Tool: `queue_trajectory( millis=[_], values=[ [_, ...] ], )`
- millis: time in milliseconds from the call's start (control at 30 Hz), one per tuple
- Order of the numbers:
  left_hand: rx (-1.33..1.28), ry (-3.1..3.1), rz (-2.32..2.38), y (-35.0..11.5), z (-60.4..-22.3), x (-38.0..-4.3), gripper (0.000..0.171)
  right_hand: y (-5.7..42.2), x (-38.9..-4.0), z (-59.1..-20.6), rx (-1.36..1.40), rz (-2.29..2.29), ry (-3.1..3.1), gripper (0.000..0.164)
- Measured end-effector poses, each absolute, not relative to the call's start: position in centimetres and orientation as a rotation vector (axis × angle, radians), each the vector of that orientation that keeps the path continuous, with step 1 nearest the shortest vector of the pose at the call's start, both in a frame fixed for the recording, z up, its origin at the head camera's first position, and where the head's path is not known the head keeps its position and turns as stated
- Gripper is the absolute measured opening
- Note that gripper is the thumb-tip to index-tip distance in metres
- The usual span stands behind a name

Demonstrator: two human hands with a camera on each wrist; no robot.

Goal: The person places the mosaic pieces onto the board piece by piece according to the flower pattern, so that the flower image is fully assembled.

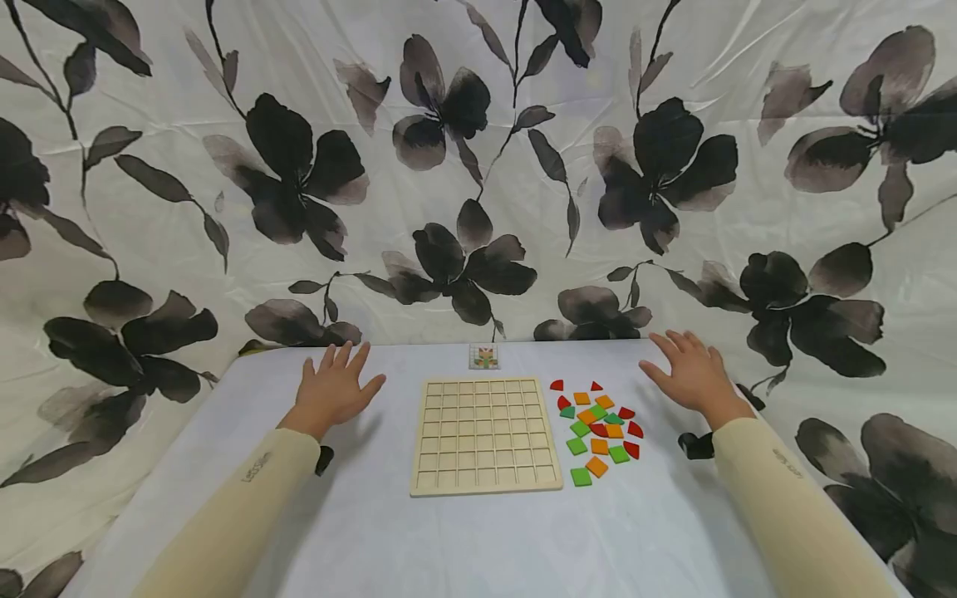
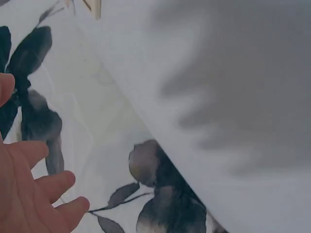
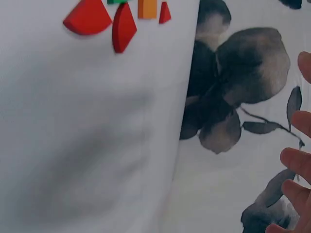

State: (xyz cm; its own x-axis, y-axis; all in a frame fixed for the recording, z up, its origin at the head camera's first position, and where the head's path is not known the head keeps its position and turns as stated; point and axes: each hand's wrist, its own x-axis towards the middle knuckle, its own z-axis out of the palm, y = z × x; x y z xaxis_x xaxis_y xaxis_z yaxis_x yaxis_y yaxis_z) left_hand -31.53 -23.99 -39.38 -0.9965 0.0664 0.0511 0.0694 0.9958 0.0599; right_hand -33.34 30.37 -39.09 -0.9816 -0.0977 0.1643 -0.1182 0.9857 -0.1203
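Note:
My left hand [image 1: 332, 392] is held over the left part of the table, fingers spread, holding nothing. Over the right part, my right hand [image 1: 691, 374] also has its fingers spread and is nothing in its grasp. Between them lies a square wooden grid board [image 1: 484, 436] with bare cells. Just right of the board, and nearest to the right hand, are several loose flat pieces: green squares [image 1: 581, 477], orange squares [image 1: 596, 467] and red rounded pieces [image 1: 631, 449]. In the right wrist view, red pieces [image 3: 87, 18] show at the top, with the fingers [image 3: 295, 161] at the right edge.
A small card with a coloured pattern [image 1: 484, 357] lies behind the board at the table's far edge. White cloth covers the table [image 1: 478, 548]. A floral curtain [image 1: 553, 208] hangs behind it and at both sides.

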Motion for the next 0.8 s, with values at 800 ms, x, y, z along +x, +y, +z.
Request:
queue_trajectory(
  millis=[800],
  values=[
    [-0.359,-3.170,-0.434,-21.1,-44.6,-28.8,0.064,25.4,-31.1,-42.3,0.397,0.314,-2.986,0.047]
  ],
)
